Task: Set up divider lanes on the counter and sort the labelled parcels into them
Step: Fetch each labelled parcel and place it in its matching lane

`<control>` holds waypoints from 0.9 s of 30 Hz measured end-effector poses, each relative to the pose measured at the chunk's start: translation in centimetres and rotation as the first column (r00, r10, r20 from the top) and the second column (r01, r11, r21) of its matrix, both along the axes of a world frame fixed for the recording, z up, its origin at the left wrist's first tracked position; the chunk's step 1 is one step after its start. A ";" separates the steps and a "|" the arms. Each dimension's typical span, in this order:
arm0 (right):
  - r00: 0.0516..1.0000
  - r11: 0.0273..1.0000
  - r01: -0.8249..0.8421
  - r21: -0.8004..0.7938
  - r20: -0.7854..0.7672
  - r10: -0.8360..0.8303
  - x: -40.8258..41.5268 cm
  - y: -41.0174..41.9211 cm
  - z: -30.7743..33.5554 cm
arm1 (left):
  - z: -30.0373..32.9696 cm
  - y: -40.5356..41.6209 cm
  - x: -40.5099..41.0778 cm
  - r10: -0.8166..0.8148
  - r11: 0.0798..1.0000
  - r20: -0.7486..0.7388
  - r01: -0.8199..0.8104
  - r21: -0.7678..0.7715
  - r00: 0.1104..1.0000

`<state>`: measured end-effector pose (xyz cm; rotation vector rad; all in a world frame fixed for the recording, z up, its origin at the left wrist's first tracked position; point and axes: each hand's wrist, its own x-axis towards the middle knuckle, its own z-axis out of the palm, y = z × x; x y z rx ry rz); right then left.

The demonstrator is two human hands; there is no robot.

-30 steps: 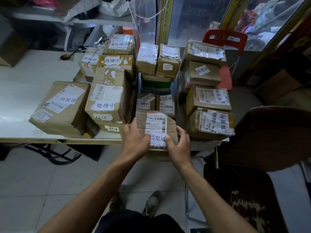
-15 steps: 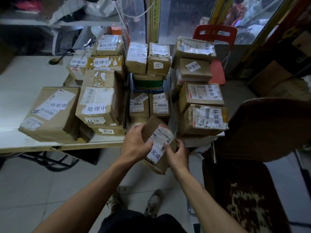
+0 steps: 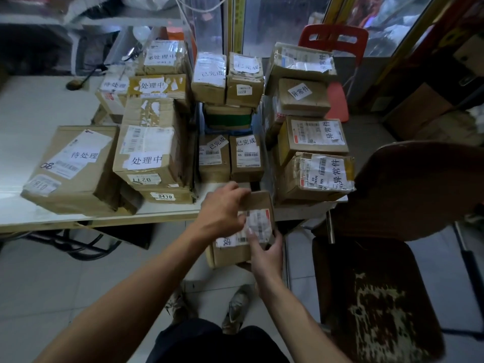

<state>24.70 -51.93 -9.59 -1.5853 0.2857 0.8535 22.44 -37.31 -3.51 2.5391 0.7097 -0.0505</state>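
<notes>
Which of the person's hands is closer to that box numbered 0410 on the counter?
Left. The left hand grips the held parcel just right of the 0410 box; the right hand holds the parcel's near right side, lower and farther off.

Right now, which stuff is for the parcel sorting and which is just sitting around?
For the sorting: held parcel, gripped by left hand and right hand; stacked labelled parcels; counter.

Just sitting around: red chair; brown chair; shoes.
</notes>
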 end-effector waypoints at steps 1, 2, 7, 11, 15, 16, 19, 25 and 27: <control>1.000 1.000 0.018 0.009 -0.010 -0.018 0.4 0.6 -0.1 | 0.3 0.7 0.3 0.000 1.000 0.005 0.000 -0.021 1.000; 1.000 1.000 0.025 0.003 -0.008 -0.025 0.6 1.2 0.0 | 0.6 1.4 0.6 0.003 0.999 0.006 -0.002 -0.045 1.000; 0.997 0.999 0.050 -0.010 -0.054 -0.051 2.0 4.5 -0.1 | 0.6 3.8 2.0 -0.029 0.998 -0.048 0.027 -0.056 0.998; 0.998 0.999 0.028 -0.026 -0.055 -0.030 3.0 6.5 -0.3 | 0.4 3.3 1.4 -0.062 0.992 -0.200 0.082 0.095 0.978; 0.999 0.993 0.030 -0.114 -0.010 -0.031 4.1 8.6 0.1 | 0.1 2.2 -0.1 -0.116 0.985 -0.315 0.149 0.083 0.942; 1.000 0.992 0.030 -0.126 -0.005 -0.031 4.4 9.0 0.3 | 0.0 2.3 -0.4 -0.129 0.985 -0.340 0.159 0.063 0.932; 0.999 0.992 0.019 -0.127 -0.044 -0.025 5.1 9.6 0.4 | -0.6 2.9 -0.6 -0.113 0.984 -0.330 0.152 0.094 0.937; 0.996 0.997 0.004 -0.071 -0.088 -0.010 6.0 9.7 1.0 | -1.0 3.1 -0.2 -0.085 0.990 -0.283 0.114 0.086 0.955; 0.995 0.995 -0.036 -0.090 -0.091 0.028 6.1 9.5 1.2 | -1.0 3.0 -0.2 -0.082 0.990 -0.270 0.109 0.086 0.959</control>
